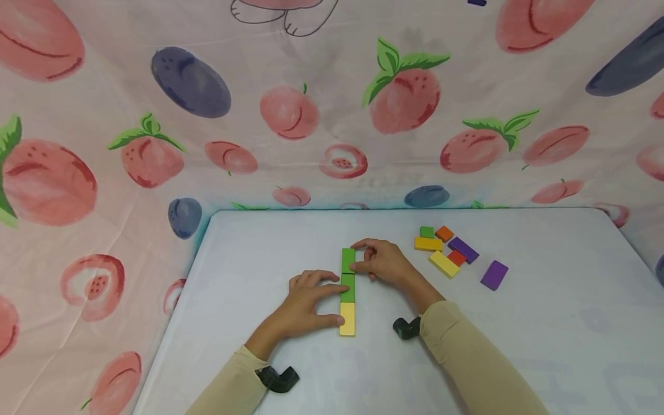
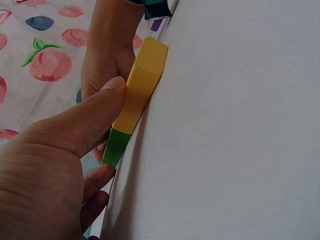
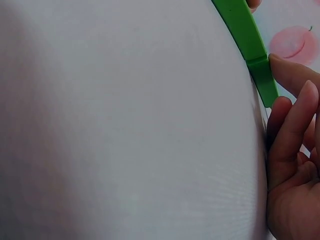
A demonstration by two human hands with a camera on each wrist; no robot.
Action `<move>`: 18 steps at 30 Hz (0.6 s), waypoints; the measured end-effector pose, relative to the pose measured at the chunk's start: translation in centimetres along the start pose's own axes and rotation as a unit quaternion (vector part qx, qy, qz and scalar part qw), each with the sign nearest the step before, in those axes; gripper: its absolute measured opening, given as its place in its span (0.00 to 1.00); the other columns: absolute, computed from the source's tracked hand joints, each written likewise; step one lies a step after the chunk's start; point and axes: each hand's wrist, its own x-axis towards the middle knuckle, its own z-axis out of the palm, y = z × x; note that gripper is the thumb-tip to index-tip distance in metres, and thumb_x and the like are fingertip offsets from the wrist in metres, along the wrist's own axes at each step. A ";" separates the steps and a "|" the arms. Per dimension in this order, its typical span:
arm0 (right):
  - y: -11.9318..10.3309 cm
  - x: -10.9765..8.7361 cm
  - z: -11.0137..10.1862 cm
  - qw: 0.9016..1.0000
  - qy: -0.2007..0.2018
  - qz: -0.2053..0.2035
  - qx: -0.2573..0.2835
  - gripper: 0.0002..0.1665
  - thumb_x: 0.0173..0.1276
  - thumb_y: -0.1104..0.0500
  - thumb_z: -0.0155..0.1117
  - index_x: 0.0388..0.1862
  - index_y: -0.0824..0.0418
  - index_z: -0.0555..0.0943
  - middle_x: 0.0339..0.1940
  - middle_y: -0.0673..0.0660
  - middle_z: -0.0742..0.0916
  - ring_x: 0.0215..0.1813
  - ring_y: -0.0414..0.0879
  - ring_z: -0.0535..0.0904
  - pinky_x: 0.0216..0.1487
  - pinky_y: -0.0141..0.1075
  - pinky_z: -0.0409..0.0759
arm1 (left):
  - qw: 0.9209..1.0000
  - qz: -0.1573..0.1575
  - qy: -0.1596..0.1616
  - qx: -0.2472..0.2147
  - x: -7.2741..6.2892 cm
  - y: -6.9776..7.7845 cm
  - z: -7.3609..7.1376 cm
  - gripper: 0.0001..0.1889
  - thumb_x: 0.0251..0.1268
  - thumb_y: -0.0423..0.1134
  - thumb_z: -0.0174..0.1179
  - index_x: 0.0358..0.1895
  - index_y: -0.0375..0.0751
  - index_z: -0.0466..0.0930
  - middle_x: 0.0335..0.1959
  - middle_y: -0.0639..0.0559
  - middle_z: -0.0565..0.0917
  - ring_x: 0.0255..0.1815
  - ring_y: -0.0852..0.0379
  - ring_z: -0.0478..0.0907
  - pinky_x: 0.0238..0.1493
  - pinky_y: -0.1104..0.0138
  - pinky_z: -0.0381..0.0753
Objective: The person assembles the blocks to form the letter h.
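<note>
Two green blocks and a yellow block (image 1: 347,320) lie end to end in a straight row on the white table. My right hand (image 1: 386,262) pinches the far green block (image 1: 347,258), index finger at its far end and thumb by its right side. On the left of the row, my left hand (image 1: 306,305) has its fingers fairly straight. Its index fingertip rests on the middle green block (image 1: 348,295), while the thumb touches the yellow block's left side. In the left wrist view, the thumb (image 2: 95,112) presses along the yellow block (image 2: 140,97).
At the back right lies a loose group: a small green block (image 1: 427,231), an orange block (image 1: 444,233), two yellow blocks, a red block (image 1: 456,257) and a purple block (image 1: 467,251). Another purple block (image 1: 494,275) lies apart. Fruit-patterned cloth (image 1: 332,115) stands behind the table (image 1: 290,230).
</note>
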 end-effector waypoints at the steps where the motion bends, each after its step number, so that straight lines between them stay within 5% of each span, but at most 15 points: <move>1: 0.0 0.0 0.0 1.000 0.000 0.001 0.002 0.29 0.61 0.47 0.78 0.61 0.46 0.82 0.27 0.52 0.80 0.20 0.47 0.78 0.26 0.34 0.68 | 1.000 0.000 0.000 -0.001 0.0 0.0 0.0 0.32 0.59 0.64 0.69 0.68 0.66 0.77 0.69 0.58 0.72 0.70 0.55 0.62 0.67 0.45 0.54; 18: -0.1 -0.1 0.0 1.000 -0.002 0.008 0.006 0.29 0.60 0.46 0.79 0.60 0.46 0.83 0.27 0.52 0.80 0.21 0.48 0.78 0.27 0.34 0.68 | 1.000 0.000 -0.003 0.001 0.0 0.0 0.0 0.32 0.59 0.65 0.68 0.68 0.67 0.77 0.69 0.58 0.71 0.70 0.55 0.61 0.66 0.46 0.54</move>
